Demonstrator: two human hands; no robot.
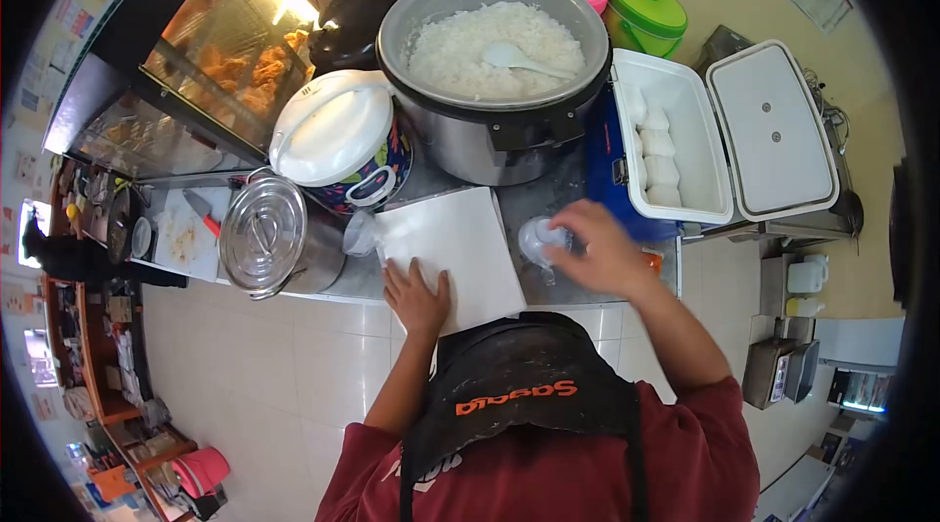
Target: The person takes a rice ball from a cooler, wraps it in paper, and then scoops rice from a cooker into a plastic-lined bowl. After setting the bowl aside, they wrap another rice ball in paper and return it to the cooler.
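Observation:
My left hand (416,295) lies flat on the near left corner of a white paper sheet (455,243) spread on the steel counter. My right hand (597,248) is closed around a small clear plastic cup (537,240) just right of the sheet. Behind the sheet stands a big rice cooker (494,62) full of white rice, with a white rice paddle (519,58) lying in it.
An open blue cooler (676,145) with wrapped white rice portions stands at right, its lid (774,130) flipped back. A white patterned pot (338,140) and a steel lidded pot (264,233) stand left. A glass case of fried chicken (225,62) is far left.

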